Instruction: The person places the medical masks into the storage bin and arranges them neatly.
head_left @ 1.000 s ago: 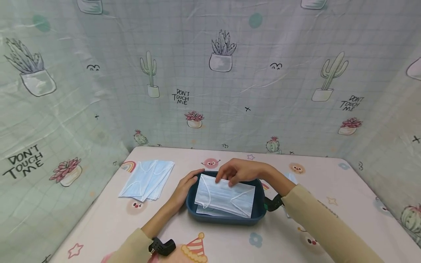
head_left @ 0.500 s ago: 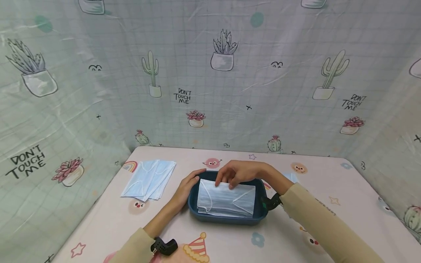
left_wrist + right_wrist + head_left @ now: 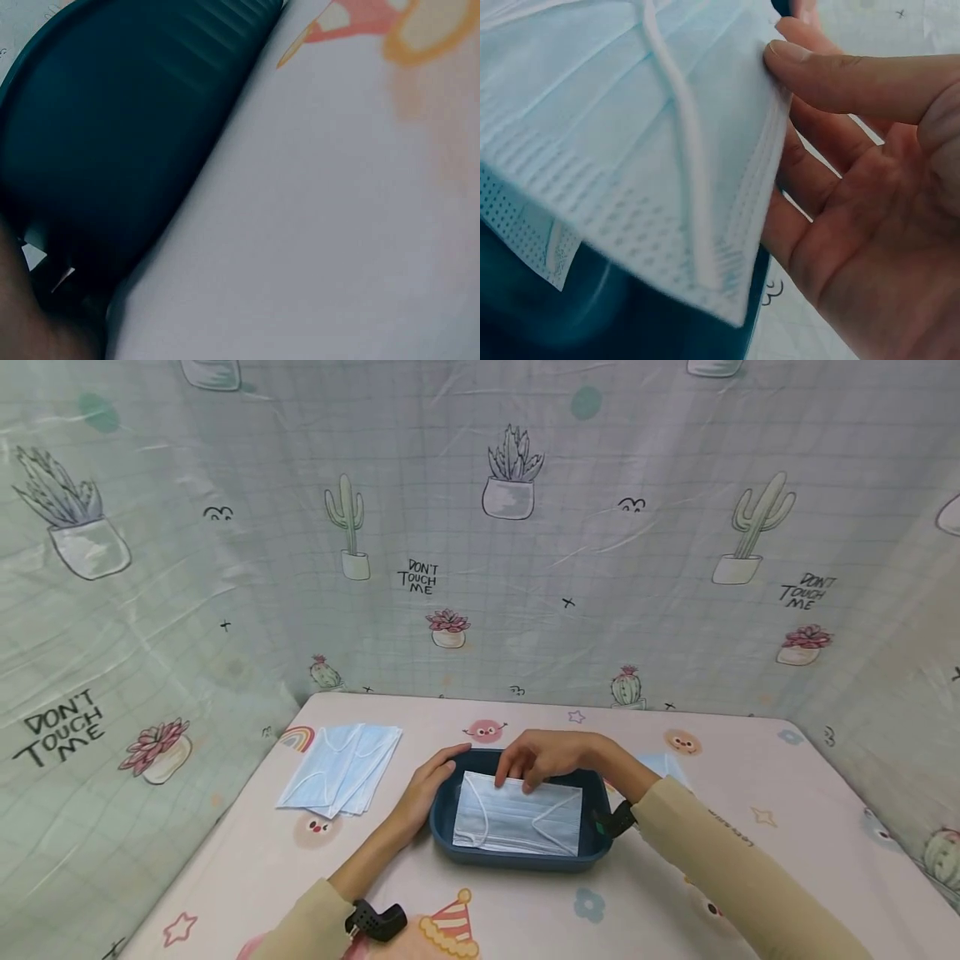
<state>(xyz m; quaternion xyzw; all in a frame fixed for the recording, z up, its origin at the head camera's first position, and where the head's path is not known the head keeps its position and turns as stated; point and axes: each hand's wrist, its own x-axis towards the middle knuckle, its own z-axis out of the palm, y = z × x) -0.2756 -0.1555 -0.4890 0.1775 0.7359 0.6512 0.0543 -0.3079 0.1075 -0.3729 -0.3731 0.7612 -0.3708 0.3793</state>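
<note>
Here, the right hand [image 3: 551, 755] pinches a mask [image 3: 517, 817] in the tub [image 3: 517, 862].
The left hand [image 3: 424, 791], fingers fairly straight, touches it.

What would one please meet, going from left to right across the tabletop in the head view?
Fanned light-blue masks → left hand → dark blue container → partly hidden light-blue item beyond the right arm.

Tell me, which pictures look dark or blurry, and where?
Head view: even light, mostly crisp, faint sheen on the backdrop. Left wrist view: dim, rather soft, the tray nearly black in places. Right wrist view: brighter, the nearest mask fairly clear, the tray beneath blurred.
</note>
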